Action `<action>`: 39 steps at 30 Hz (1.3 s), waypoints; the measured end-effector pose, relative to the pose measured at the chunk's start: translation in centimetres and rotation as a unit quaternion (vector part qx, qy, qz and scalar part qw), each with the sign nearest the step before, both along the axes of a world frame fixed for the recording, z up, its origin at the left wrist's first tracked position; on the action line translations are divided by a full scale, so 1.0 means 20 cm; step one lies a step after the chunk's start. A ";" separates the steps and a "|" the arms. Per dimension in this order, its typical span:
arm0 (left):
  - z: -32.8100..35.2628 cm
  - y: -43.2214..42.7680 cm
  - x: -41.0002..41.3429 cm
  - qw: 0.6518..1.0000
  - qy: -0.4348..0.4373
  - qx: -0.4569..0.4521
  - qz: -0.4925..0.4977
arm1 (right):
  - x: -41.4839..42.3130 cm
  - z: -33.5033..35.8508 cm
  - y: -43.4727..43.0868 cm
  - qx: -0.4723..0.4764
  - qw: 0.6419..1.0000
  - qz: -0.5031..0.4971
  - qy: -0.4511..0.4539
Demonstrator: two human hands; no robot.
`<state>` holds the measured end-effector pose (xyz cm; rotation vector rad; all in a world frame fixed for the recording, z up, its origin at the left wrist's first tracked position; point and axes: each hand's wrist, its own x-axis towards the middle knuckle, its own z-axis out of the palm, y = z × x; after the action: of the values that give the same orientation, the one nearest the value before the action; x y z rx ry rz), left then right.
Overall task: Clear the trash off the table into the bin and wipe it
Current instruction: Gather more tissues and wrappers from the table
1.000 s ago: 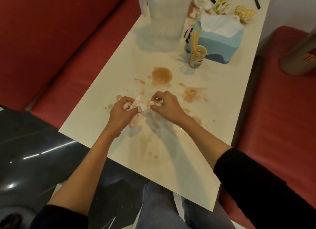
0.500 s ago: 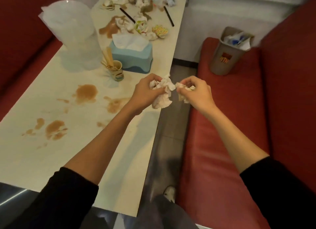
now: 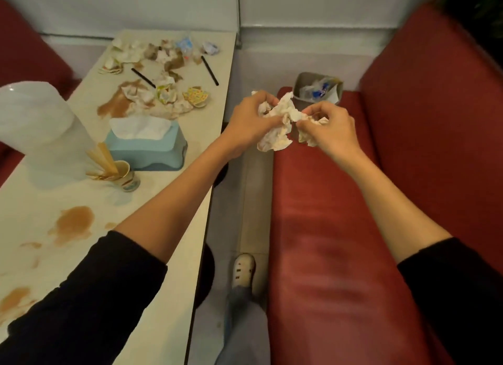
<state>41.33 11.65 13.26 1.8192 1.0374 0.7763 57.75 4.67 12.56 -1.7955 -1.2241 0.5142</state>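
Both hands hold crumpled, stained tissues in the air, past the table's right edge and over the red bench. My left hand grips the larger wad. My right hand pinches a smaller piece beside it. A grey bin with wrappers inside stands on the bench just beyond the hands. The cream table carries brown spill stains near me and a heap of crumpled trash at its far end.
A blue tissue box, a paper cup of wooden sticks and a translucent plastic jug stand mid-table. Two black straws lie among the trash. Red benches flank the table. My shoe is on the floor between.
Both hands lifted the tissues off the stained table and carried them rightward, past the table edge, toward the bin on the bench. The view swung right with them.
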 end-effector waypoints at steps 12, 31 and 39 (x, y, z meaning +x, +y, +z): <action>-0.35 1.09 0.90 0.997 0.048 -0.006 -0.052 | 0.85 -0.34 0.91 -0.060 0.987 -0.141 -0.042; -1.28 2.13 1.86 0.946 0.289 -0.057 -0.132 | 1.47 -1.17 2.09 -0.293 0.938 -0.177 0.054; -1.46 2.04 1.84 0.848 0.469 0.070 -0.234 | 1.48 -1.33 2.11 -0.425 0.894 -0.128 0.060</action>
<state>78.22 52.51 -16.00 2.5066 1.0266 -0.4261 87.42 46.83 -14.11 -2.5501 -0.6761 1.1015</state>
